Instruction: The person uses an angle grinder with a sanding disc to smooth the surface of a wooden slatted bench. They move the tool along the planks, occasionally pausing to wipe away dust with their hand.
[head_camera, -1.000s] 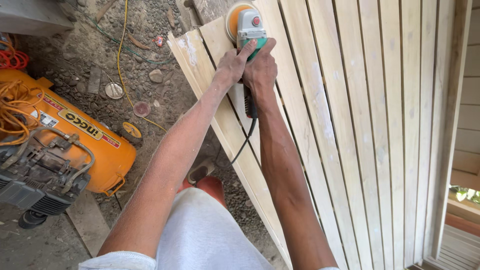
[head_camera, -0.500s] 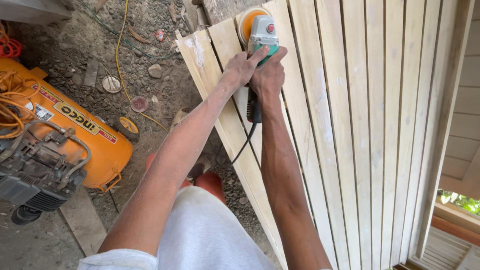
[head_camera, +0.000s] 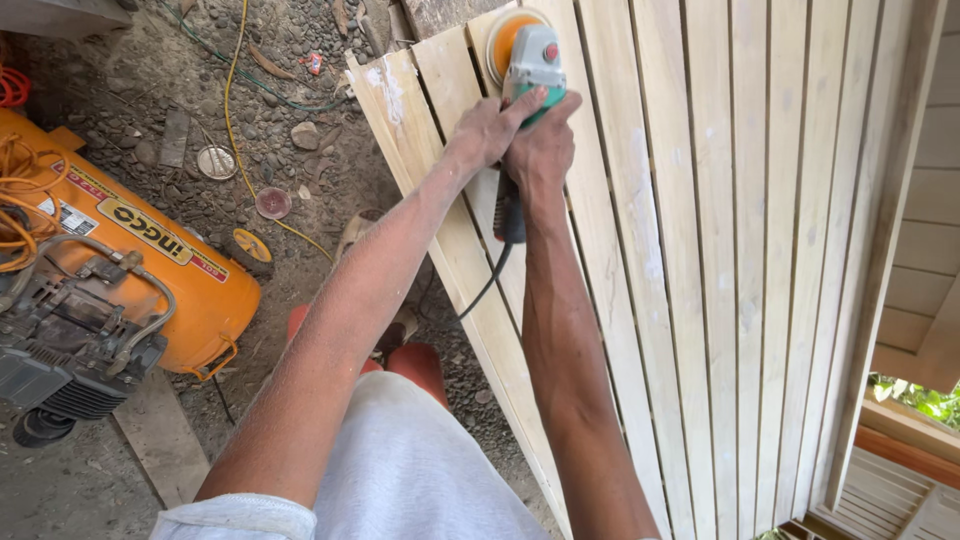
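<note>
Orange air compressor (head_camera: 120, 270) far left on gravel, yellow hose (head_camera: 240, 120) trailing past it. Left hand (head_camera: 487, 128) and right hand (head_camera: 540, 150) both closed around green sander (head_camera: 530, 65), orange disc on far end of slatted wood panel (head_camera: 720, 250). Pale smudges on slats, possibly filler; most of panel looks unsanded. Versus earlier frame: sander shifted slightly right along slats, grip unchanged.

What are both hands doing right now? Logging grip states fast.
Left hand: closed on the green sander.
Right hand: closed on the same sander, behind the left.
</note>
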